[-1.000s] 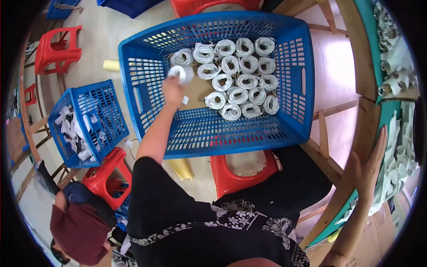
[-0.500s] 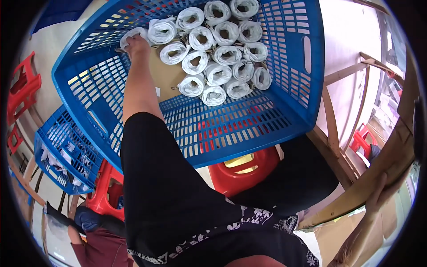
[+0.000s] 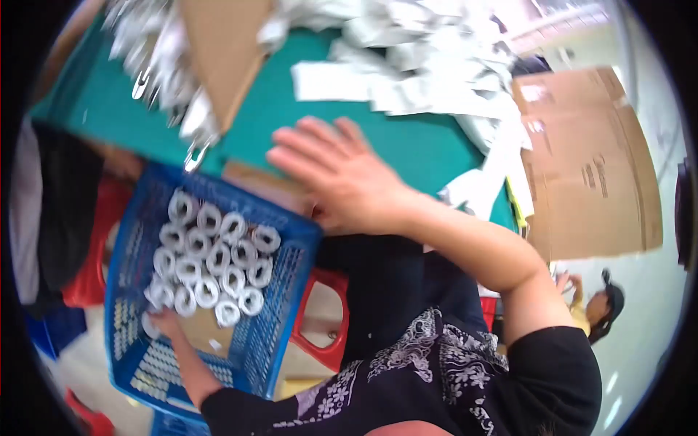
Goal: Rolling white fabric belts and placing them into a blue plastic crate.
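Note:
A blue plastic basket [image 3: 291,320] stands at the table's edge on my left. Several rolls of white strip [image 3: 195,243] stand on end in it over a cardboard sheet [image 3: 195,333]. My left hand [image 3: 167,323] reaches into the basket, its fingers closed on a white roll [image 3: 150,325] at the end of the group, partly covered by the hand. My right hand [image 3: 342,171] is spread, fingers stretched out and holding nothing, above the near edge of the green table [image 3: 269,102].
Loose white strips [image 3: 429,54] heap across the table. At the back left, white strips with metal clips [image 3: 156,80] lie beside a cardboard piece [image 3: 222,51]. A large cardboard box [image 3: 589,167] stands right. A red stool [image 3: 320,320] is beside the basket. Other people are on both sides.
My view has swung toward the green table, so the basket now appears lower left. My right hand has come from the lower right to above the table edge. My left hand stays at the end roll.

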Demonstrator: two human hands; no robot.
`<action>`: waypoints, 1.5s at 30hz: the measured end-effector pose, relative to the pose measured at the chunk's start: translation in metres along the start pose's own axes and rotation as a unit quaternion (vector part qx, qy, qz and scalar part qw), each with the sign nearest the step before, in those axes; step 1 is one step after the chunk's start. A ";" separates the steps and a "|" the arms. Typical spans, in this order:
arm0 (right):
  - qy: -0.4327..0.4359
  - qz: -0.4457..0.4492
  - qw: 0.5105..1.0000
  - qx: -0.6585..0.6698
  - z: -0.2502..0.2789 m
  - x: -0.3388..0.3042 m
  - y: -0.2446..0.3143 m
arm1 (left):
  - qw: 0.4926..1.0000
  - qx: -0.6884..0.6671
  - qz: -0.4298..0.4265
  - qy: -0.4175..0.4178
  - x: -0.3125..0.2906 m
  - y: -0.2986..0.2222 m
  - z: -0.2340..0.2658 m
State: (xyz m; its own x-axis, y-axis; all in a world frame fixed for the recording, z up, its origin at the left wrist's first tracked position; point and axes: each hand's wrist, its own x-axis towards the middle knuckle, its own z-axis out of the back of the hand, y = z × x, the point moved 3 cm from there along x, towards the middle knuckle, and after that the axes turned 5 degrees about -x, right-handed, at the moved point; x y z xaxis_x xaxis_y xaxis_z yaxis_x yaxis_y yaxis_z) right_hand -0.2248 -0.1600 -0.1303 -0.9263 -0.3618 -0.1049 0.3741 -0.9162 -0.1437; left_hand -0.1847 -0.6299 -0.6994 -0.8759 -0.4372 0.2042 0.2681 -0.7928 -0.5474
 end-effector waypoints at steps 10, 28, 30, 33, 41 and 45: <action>-0.197 0.010 0.971 0.134 0.006 -0.037 -0.022 | 0.698 -0.621 -0.304 0.185 -0.131 -0.588 0.349; -0.343 -0.521 0.578 0.526 -0.041 -0.393 -0.386 | 0.725 -0.165 -0.640 0.193 -0.247 -0.991 0.288; -0.293 -0.517 0.474 0.650 -0.060 -0.387 -0.445 | 0.733 -0.013 -0.595 0.329 -0.304 -1.012 0.283; -0.273 -0.394 0.327 0.815 -0.070 -0.341 -0.509 | 0.743 0.028 -0.606 0.281 -0.335 -0.991 0.238; -0.635 -0.208 0.164 0.725 -0.096 -0.289 -0.587 | 0.723 0.080 -0.531 0.436 -0.291 -0.980 0.221; -0.623 -0.162 0.151 0.750 -0.108 -0.270 -0.620 | 0.708 -0.060 -0.650 0.271 -0.283 -0.959 0.225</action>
State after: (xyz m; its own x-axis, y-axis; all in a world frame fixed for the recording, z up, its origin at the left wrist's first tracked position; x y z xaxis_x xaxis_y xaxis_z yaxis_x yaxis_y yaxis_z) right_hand -0.2016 0.5241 -0.1191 -0.5252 0.8481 0.0695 0.7342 0.4103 0.5409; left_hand -0.1032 0.1584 -0.0494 -0.3858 0.8805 0.2754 -0.9124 -0.3198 -0.2555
